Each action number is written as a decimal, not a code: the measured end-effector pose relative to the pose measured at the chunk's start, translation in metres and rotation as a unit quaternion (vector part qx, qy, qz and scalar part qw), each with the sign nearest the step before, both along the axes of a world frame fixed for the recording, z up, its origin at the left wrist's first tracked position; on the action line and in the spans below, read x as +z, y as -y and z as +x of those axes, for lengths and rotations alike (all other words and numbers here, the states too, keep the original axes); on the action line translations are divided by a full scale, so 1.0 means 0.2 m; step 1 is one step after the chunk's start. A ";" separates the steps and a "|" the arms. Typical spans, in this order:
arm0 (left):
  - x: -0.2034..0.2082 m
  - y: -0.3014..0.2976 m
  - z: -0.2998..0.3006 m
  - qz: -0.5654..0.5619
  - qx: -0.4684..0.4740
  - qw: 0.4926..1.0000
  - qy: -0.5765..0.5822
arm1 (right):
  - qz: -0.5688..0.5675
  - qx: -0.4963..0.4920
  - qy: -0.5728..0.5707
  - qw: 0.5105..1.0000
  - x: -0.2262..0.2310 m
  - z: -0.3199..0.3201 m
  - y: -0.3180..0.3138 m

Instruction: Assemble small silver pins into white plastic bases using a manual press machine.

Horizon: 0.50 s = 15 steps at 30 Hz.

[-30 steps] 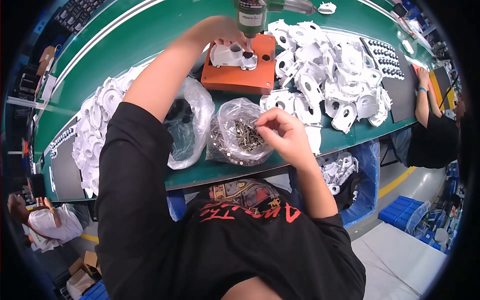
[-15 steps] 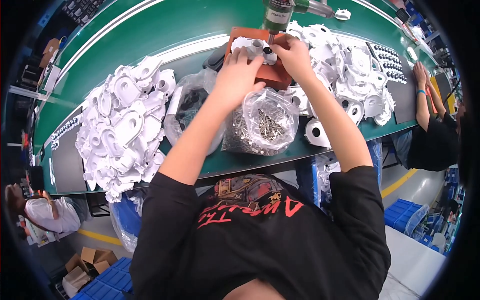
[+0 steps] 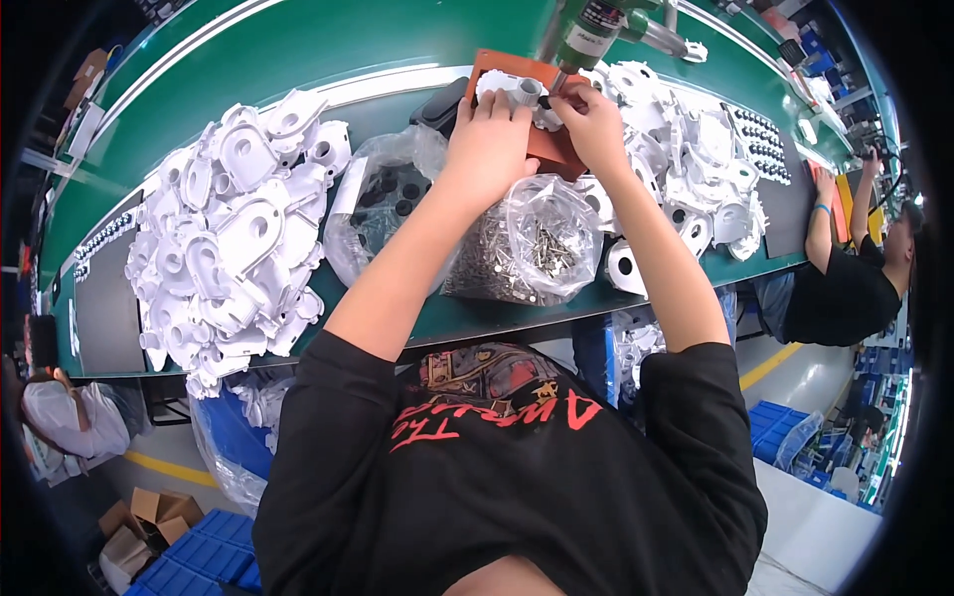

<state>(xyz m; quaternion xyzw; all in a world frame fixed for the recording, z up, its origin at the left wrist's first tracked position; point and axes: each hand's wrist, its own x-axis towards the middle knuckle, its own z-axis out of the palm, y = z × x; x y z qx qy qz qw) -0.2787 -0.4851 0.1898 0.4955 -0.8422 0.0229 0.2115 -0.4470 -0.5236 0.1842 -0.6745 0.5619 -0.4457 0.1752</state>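
Note:
A white plastic housing with a short tube lies on an orange fixture block. My left hand rests over its near side, fingers stretched out flat and the thumb by the block. At the housing's right side, my right hand has thumb and fingertips pinched together; what they hold is hidden. A small black piece shows beside those fingertips. Just above them comes down the bit of a green power screwdriver, which leans over the fixture.
A clear bag of metal screws stands in front of the fixture, beside a bag of black round pieces. White housings pile up left and right. Small black parts stand in rows. A co-worker sits at right.
The screwdriver has swung right and now tilts. My right fingertips have stayed close to its bit, and my left hand remains on the housing. The whole view has shifted slightly.

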 end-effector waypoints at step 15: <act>0.03 0.00 0.00 0.005 -0.005 1.000 -0.011 | -0.146 0.042 -0.235 0.960 -0.01 -0.02 -0.13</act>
